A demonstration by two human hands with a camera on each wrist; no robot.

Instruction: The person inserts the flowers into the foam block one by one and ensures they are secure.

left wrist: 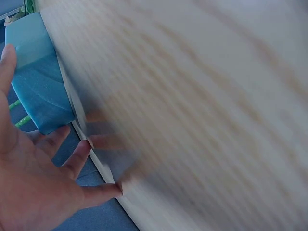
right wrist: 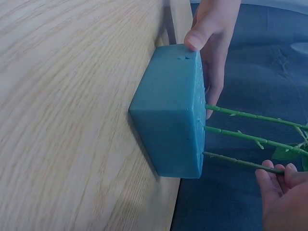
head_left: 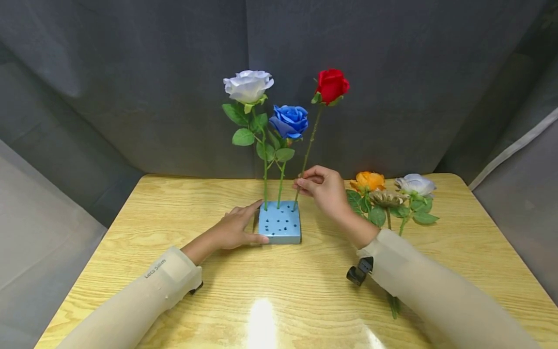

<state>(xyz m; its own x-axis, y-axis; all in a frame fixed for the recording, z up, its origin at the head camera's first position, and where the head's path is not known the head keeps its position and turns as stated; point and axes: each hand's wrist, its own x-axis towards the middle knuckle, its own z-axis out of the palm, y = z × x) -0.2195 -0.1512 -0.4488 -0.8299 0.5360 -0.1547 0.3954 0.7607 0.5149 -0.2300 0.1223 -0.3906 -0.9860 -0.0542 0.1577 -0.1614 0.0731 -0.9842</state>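
A light blue foam block (head_left: 279,228) with many small holes sits on the table. My left hand (head_left: 235,228) holds it at its left side, thumb at the front corner and forefinger at the back one. A white rose (head_left: 248,87) and a blue rose (head_left: 289,121) stand upright in the block's back row. With thumb and fingertips, my right hand (head_left: 327,191) pinches the stem of a red rose (head_left: 332,86), which tilts slightly right. In the right wrist view, the lower end of that rose stem (right wrist: 231,159) meets the block's holed face beside the other two stems.
On the right of the wooden table (head_left: 209,300) lie an orange flower (head_left: 368,181), a brownish flower (head_left: 387,198) and another white rose (head_left: 415,184), partly behind my right forearm. A dark grey curtain (head_left: 392,97) hangs behind the table's back edge.
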